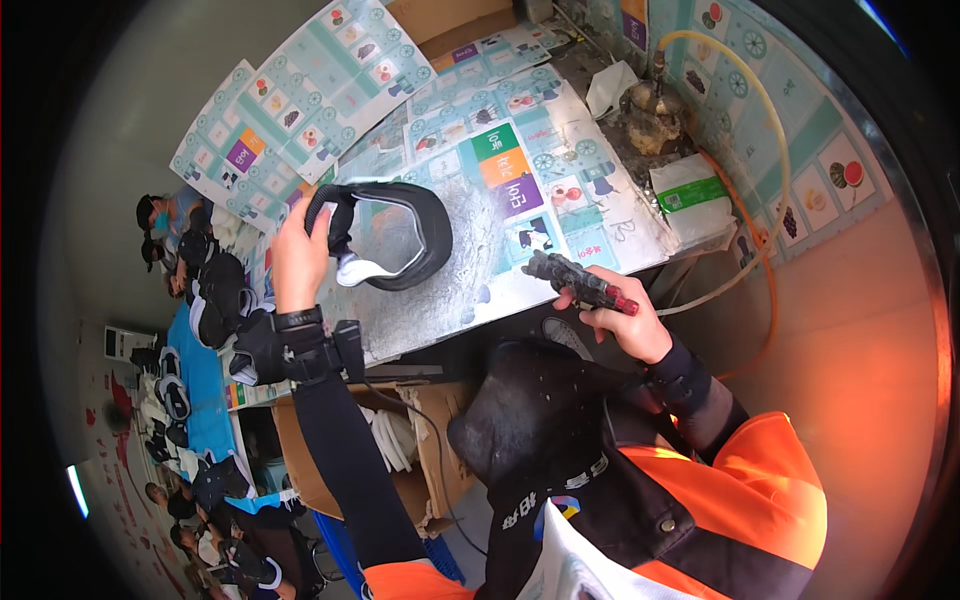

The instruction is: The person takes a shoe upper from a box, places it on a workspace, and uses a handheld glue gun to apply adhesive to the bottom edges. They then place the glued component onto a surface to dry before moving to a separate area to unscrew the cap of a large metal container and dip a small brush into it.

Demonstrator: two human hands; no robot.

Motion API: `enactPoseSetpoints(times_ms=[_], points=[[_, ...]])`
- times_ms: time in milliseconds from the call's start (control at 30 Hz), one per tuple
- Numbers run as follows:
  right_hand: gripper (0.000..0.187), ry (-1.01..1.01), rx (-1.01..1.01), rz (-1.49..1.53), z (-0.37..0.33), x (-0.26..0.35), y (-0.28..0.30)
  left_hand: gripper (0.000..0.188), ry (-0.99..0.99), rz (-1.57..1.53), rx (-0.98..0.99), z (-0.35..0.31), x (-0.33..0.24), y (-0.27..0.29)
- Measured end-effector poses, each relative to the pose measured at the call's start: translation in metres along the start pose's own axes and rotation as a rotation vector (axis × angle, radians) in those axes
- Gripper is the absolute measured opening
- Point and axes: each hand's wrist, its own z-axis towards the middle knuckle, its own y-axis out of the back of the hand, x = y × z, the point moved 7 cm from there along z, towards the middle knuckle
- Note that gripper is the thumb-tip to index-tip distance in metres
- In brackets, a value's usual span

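Note:
Raised over the left part of the worktable (470, 310), my left hand (302, 250) grips a black ring-shaped padded piece (435, 235) by its left side. The piece has a pale lining and an open middle, through which the tabletop shows. My right hand (625, 320) is wrapped round a grimy black spray gun (575, 280) with a red rear end, off the table's front edge. Its nozzle points left, toward the padded piece, with a gap between them. Part of the grip is hidden by my fingers.
A crusted pot (655, 120) with a yellowish hose (775, 110) stands at the back right, near a white-and-green packet (695, 195). An orange hose (768, 290) hangs at the right. Below the table is a cardboard box (435, 470) of white strips. Other people (175, 230) sit far left.

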Motion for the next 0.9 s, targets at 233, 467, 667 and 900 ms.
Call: enactPoseSetpoints(times_ms=[233, 467, 667, 900], points=[[0.023, 0.18, 0.24, -0.272, 0.001, 0.028, -0.037, 0.038, -0.114, -0.007, 0.366, 0.021, 0.016, -0.049], [0.019, 0.225, 0.144, -0.285, 0.0, 0.022, -0.034, 0.037, -0.103, -0.036, 0.391, 0.02, 0.022, -0.069], [0.021, 0.095, 0.064, -0.28, 0.001, 0.003, -0.021, 0.036, -0.055, -0.07, 0.394, 0.016, 0.019, -0.067], [0.024, 0.064, 0.232, -0.319, 0.002, -0.009, -0.045, 0.03, -0.012, -0.224, 0.339, 0.022, 0.032, -0.053]])
